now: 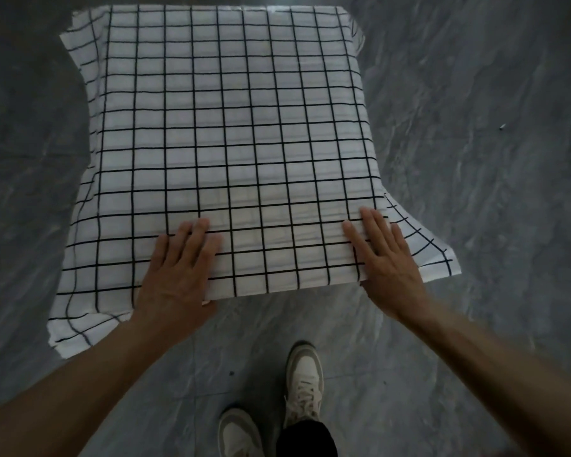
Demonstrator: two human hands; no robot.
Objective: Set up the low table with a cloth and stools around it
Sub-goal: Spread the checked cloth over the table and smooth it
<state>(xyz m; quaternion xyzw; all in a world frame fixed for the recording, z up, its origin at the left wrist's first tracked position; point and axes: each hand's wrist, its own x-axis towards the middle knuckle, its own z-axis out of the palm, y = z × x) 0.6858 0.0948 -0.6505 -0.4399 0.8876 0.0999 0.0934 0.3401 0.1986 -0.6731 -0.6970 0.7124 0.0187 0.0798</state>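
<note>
- With the cloth (231,127) already draped over the low table (hidden beneath it), both hands lie on its near edge.
- Left hand (175,268) and right hand (388,255): fingers straight, palms flat, likely smoothing.
- Cloth: thin, white, black grid; corners hang limp.
- Floor (475,159): grey, marbled. No stools visible.

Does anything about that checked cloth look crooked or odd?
Slightly. The white cloth with black grid lines hangs unevenly: its near-left corner droops much lower than the near-right one, and its grid lines run skewed to the near edge. Both hands, left and right, lie flat on it. No stools are in view.
</note>
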